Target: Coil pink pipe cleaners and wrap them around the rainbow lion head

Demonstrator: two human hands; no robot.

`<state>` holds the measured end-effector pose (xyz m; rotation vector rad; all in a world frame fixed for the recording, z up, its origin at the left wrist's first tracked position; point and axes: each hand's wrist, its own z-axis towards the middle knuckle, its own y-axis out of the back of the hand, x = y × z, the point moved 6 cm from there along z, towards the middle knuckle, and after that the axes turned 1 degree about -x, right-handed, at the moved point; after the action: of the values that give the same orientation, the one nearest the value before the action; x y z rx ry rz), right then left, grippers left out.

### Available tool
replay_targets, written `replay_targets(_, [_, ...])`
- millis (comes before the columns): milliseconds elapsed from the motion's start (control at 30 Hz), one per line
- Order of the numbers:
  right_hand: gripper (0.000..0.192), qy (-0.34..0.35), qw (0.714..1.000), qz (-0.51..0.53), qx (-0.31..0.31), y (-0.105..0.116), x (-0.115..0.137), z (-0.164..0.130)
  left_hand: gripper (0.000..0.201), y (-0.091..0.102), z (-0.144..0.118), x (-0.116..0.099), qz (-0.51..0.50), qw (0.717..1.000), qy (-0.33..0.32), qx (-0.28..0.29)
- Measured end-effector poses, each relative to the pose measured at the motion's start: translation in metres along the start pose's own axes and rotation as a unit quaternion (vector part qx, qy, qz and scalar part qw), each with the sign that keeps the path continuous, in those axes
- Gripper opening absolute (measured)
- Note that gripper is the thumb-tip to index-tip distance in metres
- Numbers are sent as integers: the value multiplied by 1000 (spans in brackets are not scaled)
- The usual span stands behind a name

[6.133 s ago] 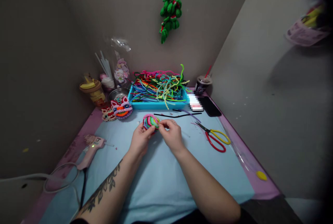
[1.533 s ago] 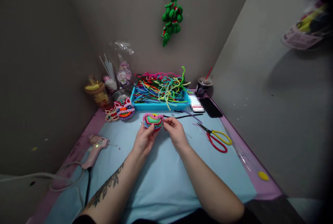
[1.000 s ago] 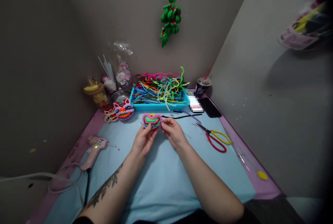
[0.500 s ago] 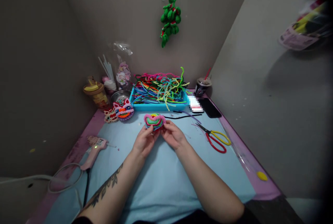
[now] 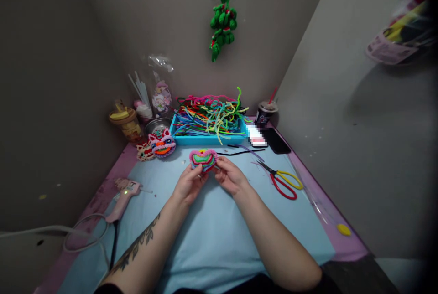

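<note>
Gray walls (image 5: 164, 16), blue cloth (image 5: 205, 248): what could bite, plus a headcount

So one layered chenille-stem piece (image 5: 203, 160) is up over the cloth, in front of the blue tray (image 5: 208, 140). The left hand (image 5: 187, 186) grips it from below, thumb on the layers; the right hand (image 5: 231, 177) pinches its right edge. My worry: pressing too hard could squash those rows, and a tug from the right might pull the pink rim loose. Also, the pink glue gun (image 5: 127, 192) has its light on, so I'd guess brushing it means a burn.

Count: 2 hands, 1 piece in them, 1 glue gun, 1 tray, 2 lion-dance heads (image 5: 162, 144), 1 pair of scissors (image 5: 273, 173), 1 black phone (image 5: 279, 141), 1 red-strawed cup (image 5: 265, 115), 1 green hanging charm (image 5: 223, 21). Tray stems (image 5: 195, 118)? Too tangled to count.
</note>
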<state>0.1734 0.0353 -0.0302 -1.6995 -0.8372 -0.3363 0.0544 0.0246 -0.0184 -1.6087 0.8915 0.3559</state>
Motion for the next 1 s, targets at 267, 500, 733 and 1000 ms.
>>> replay_targets(267, [35, -17, 997, -74, -18, 2, 3, -4, 32, -2, -1, -6, 21, 1000, -16, 0])
replay_targets(500, [37, -14, 990, -142, -21, 4, 4, -6, 42, -3, -2, -11, 51, 998, -38, -14])
replay_targets(733, [40, 49, 981, -186, -27, -4, 7, -7, 32, 4, 2, -7, 8, 1000, -18, -24])
replay_targets(1000, [20, 174, 869, -457, -75, 3, 22, -10, 20, 23, 10, -22, -55, 993, -58, -87])
